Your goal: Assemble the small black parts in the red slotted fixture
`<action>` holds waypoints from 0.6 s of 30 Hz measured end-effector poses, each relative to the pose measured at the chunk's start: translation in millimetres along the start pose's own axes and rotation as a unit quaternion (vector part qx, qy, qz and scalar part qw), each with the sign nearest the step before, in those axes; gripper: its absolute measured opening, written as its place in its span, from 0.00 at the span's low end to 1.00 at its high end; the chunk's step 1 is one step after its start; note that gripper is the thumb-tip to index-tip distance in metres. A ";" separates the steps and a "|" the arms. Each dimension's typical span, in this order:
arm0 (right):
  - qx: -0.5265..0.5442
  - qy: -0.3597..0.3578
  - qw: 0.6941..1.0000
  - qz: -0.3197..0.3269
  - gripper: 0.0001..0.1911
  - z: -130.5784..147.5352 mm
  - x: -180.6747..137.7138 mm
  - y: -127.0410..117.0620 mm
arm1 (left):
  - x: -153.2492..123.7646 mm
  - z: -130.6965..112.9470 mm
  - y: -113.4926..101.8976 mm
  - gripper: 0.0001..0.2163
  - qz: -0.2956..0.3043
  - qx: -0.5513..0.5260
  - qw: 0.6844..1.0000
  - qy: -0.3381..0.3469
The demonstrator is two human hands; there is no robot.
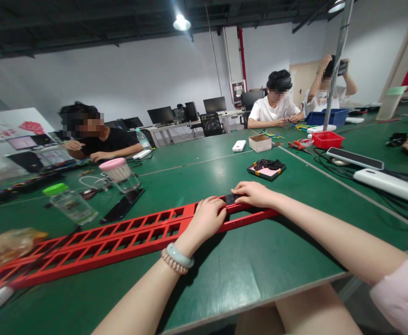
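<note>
A long red slotted frame [134,235] lies across the green table from the lower left to the middle. A small dark block-like part [231,199] sits at the frame's right section, between my two hands. My left hand [206,215] is closed over the frame, its fingertips bent down beside the dark part. From the other side, my right hand [256,193] holds the dark part's right edge with bent fingers, its palm above the red rail. The undersides of both hands and part of the block are hidden.
Beyond my hands lies a shallow tray [267,174] of black pieces. A phone [123,204], a pink-lidded jar [120,176] and a green-capped bottle [71,204] stand left. A metal pole [336,70], red bin [328,139] and cables are right. Several people sit around.
</note>
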State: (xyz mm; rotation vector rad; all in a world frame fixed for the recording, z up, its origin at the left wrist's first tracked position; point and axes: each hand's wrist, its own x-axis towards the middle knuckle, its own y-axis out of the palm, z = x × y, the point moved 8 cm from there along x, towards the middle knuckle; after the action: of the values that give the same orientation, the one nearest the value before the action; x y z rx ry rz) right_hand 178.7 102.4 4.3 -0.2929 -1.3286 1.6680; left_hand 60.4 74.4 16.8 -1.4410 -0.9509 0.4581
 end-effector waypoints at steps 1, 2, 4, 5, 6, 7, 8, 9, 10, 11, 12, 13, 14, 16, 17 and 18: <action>0.000 -0.001 1.000 0.000 0.21 -0.4 0.0 0.1 | 0.0 -0.3 -0.2 0.11 0.000 0.000 1.000 0.002; -0.001 -0.001 1.000 0.000 0.21 -0.9 0.0 0.2 | 0.1 -0.5 -0.4 0.11 -0.001 0.000 1.000 0.002; 0.000 -0.001 1.000 -0.002 0.21 -1.9 0.0 0.3 | 0.5 -0.5 -0.8 0.11 -0.001 -0.001 1.000 0.002; 0.000 -0.001 1.000 -0.003 0.21 -2.4 0.0 0.2 | 0.7 -0.4 -0.9 0.10 -0.001 -0.002 1.000 0.001; 0.000 0.001 1.000 -0.005 0.21 -2.8 0.0 0.0 | 0.9 -0.3 -1.0 0.10 0.000 -0.003 1.000 0.000; 0.000 0.002 1.000 -0.007 0.20 -3.2 0.0 -0.2 | 1.1 -0.3 -1.1 0.10 0.000 -0.005 1.000 0.000; 0.001 0.004 1.000 -0.010 0.20 -3.5 0.1 -0.6 | 1.2 -0.4 -1.2 0.10 0.000 -0.006 1.000 0.000; 0.003 0.007 1.000 -0.013 0.20 -3.8 0.1 -1.1 | 1.2 -0.6 -1.3 0.10 0.001 -0.008 1.000 0.001; 0.006 0.012 1.000 -0.017 0.20 -4.2 0.1 -1.8 | 1.2 -0.9 -1.5 0.10 0.001 -0.010 1.000 0.002; 0.010 0.018 1.000 -0.020 0.20 -4.9 -0.1 -2.4 | 1.1 -1.1 -1.6 0.10 0.001 -0.012 1.000 0.002; 0.015 0.028 0.999 -0.024 0.19 -5.8 -0.3 -3.0 | 1.1 -1.3 -1.8 0.10 0.001 -0.013 1.000 0.002; 0.020 0.041 0.999 -0.027 0.18 -7.2 -0.6 -3.6 | 1.1 -1.5 -2.0 0.10 0.002 -0.014 1.000 0.001; 0.026 0.055 0.998 -0.031 0.17 -8.7 -1.0 -4.2 | 1.1 -1.6 -2.2 0.10 0.002 -0.014 1.000 -0.001; 0.036 0.075 0.996 -0.037 0.15 -10.9 -1.8 -5.0 | 1.3 -1.6 -2.5 0.10 0.004 -0.015 1.000 -0.004; 0.040 0.078 0.995 -0.039 0.14 -11.1 -1.9 -5.1 | 1.4 -1.6 -2.4 0.10 0.005 -0.015 1.000 -0.005; 0.044 0.077 0.995 -0.039 0.13 -10.8 -1.9 -5.0 | 1.4 -1.5 -2.4 0.10 0.007 -0.016 1.000 -0.006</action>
State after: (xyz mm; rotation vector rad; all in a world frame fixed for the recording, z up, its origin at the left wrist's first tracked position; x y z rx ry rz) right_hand 189.6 107.5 3.8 -0.3066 -1.1366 1.5997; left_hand 61.7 74.3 19.6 -1.4762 -0.9633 0.4636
